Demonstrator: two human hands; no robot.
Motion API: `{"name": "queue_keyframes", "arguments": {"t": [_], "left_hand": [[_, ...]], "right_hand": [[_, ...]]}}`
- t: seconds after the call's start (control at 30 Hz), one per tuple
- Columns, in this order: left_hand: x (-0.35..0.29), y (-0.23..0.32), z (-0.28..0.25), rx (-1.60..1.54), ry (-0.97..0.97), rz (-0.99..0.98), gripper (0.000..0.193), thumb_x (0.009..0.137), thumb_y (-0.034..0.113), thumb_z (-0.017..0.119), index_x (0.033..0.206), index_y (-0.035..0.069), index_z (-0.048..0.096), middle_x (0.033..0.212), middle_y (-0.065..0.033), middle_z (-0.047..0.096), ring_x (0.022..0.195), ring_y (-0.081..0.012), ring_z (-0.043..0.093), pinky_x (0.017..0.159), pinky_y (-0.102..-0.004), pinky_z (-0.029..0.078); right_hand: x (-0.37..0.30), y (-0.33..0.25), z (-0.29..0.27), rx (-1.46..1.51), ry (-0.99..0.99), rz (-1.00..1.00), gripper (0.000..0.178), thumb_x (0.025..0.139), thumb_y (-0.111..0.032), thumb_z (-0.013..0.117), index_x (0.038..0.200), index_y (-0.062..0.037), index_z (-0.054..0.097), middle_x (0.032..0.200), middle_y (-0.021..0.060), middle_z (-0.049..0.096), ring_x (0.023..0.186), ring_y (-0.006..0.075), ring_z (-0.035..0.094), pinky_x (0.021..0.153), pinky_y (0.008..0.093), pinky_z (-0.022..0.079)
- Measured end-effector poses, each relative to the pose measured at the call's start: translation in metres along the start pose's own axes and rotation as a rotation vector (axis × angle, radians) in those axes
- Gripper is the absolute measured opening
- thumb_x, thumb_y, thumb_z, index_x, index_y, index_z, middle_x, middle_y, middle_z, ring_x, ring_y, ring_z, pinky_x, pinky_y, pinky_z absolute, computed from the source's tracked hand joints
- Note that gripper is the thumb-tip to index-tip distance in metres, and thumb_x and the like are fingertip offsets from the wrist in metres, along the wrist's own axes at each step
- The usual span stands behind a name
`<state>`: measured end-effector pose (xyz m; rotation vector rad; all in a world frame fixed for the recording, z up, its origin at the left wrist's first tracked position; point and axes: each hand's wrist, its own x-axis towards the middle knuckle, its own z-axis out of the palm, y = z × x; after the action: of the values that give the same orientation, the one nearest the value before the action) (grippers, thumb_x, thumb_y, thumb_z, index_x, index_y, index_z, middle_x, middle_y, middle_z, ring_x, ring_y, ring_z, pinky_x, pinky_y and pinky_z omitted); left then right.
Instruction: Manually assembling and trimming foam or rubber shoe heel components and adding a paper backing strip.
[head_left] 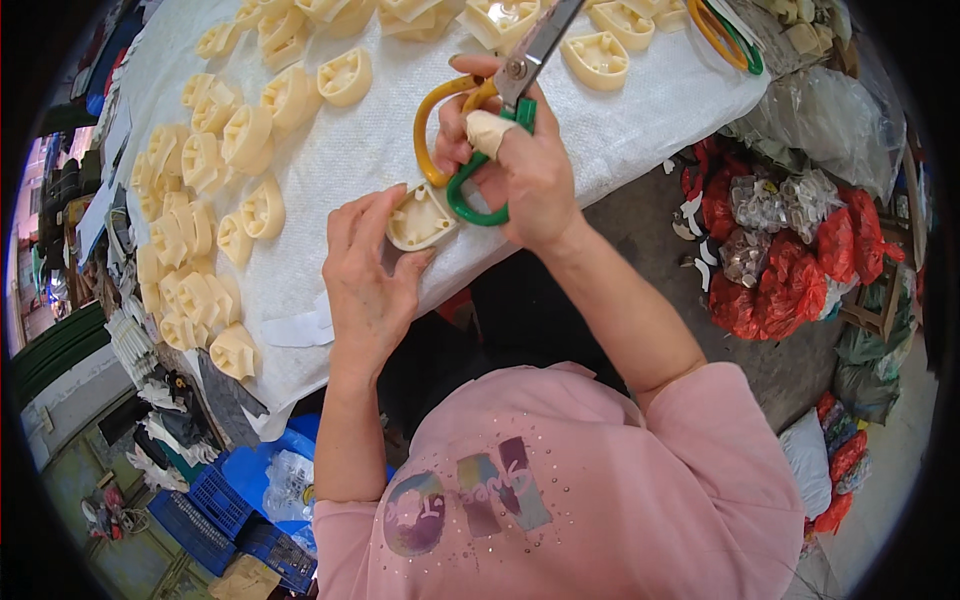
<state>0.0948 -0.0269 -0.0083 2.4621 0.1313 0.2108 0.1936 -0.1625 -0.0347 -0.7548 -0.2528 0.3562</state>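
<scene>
My left hand (372, 270) grips a cream-coloured, D-shaped plastic part (420, 219) near the table's front edge, thumb on one side and fingers on the other. The part's hollow, ribbed inside faces up. In my right hand (525, 170) is a pair of scissors (518, 68), one handle loop yellow and the other green, with the metal blades pointing up and away from me. A pale wrap covers one digit of that hand. The green loop hangs right beside the plastic part; whether they touch I cannot tell.
Many similar cream parts (247, 140) lie in clusters over the white-covered table (350, 140). Another pair of scissors (722, 35) rests at the far right corner. Red plastic bags (785, 285) sit on the floor at right; blue crates (215, 505) stand at lower left.
</scene>
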Motion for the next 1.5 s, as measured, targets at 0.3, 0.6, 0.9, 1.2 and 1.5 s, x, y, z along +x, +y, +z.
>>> {"name": "queue_keyframes", "arguments": {"t": [0.3, 0.6, 0.9, 1.2, 1.5], "left_hand": [[0.001, 0.001, -0.002, 0.02, -0.019, 0.03, 0.057, 0.061, -0.006, 0.07, 0.116, 0.002, 0.057, 0.109, -0.0137, 0.056, 0.103, -0.0272, 0.056, 0.09, -0.0335, 0.045], [-0.002, -0.019, -0.004, -0.407, -0.06, -0.098, 0.06, 0.067, -0.006, 0.068, 0.122, 0.001, 0.048, 0.118, -0.0115, 0.053, 0.113, -0.0237, 0.05, 0.099, -0.0332, 0.039], [-0.02, -0.031, -0.022, -0.893, 0.148, -0.136, 0.056, 0.072, -0.011, 0.063, 0.123, 0.0, 0.044, 0.123, -0.012, 0.051, 0.118, -0.0218, 0.048, 0.103, -0.0351, 0.036], [-0.171, -0.076, -0.073, -0.448, 0.709, -0.251, 0.06, 0.073, -0.01, 0.064, 0.126, -0.003, 0.038, 0.125, -0.0164, 0.046, 0.116, -0.0243, 0.048, 0.101, -0.0359, 0.036], [-0.345, -0.164, -0.079, -0.721, 1.415, -0.725, 0.049, 0.083, -0.011, 0.052, 0.128, -0.006, 0.033, 0.126, -0.0215, 0.045, 0.116, -0.0291, 0.049, 0.098, -0.0386, 0.043]], "right_hand": [[-0.005, 0.003, 0.0, -0.009, 0.026, -0.056, 0.045, 0.084, -0.005, 0.043, 0.128, -0.0055, 0.036, 0.083, 0.0095, 0.045, 0.071, 0.0159, 0.043, 0.068, 0.034, 0.041], [0.009, -0.068, 0.004, -0.715, 0.02, -0.065, 0.05, 0.078, -0.012, 0.055, 0.124, 0.002, 0.045, 0.087, 0.0101, 0.053, 0.076, 0.015, 0.052, 0.07, 0.0287, 0.044], [-0.009, -0.034, -0.001, -1.73, -0.276, -0.25, 0.043, 0.075, -0.011, 0.06, 0.117, -0.0012, 0.055, 0.104, 0.0223, 0.052, 0.101, 0.0373, 0.048, 0.089, 0.0415, 0.04], [-0.023, -0.021, 0.039, -1.563, -0.421, -0.366, 0.025, 0.074, -0.003, 0.064, 0.099, -0.0035, 0.06, 0.103, 0.011, 0.055, 0.098, 0.0298, 0.049, 0.085, 0.0378, 0.042], [-0.043, 0.043, 0.086, -1.342, -0.833, -0.239, 0.025, 0.071, -0.005, 0.069, 0.095, -0.004, 0.06, 0.099, 0.0098, 0.056, 0.092, 0.0296, 0.05, 0.081, 0.0388, 0.042]]}}
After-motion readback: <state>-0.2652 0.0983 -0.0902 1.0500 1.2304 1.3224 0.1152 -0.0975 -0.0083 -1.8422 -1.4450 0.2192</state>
